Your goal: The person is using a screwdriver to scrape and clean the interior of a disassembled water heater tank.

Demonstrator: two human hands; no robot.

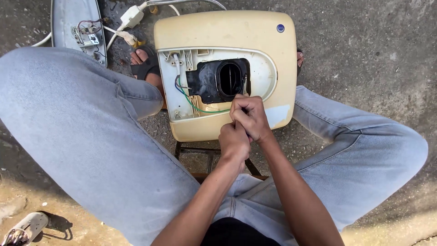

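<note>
Cream water-heater casing (pixel 255 32) lying flat btwn knees, cover off, black oval opening (pixel 230 78) exposed.

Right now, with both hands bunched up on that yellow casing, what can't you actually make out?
Head view only:
- The tool tip at the dark opening: too thin to identify, its handle buried in the right hand and left hand.
- The stool under the yellow casing: mostly covered.
- The grey cover panel: cut by the top edge.

Cream-yellow heater casing (pixel 227 32), black opening (pixel 218 81), green and perhaps blue wires (pixel 193 102), pale-blue jeans (pixel 82 136).
</note>
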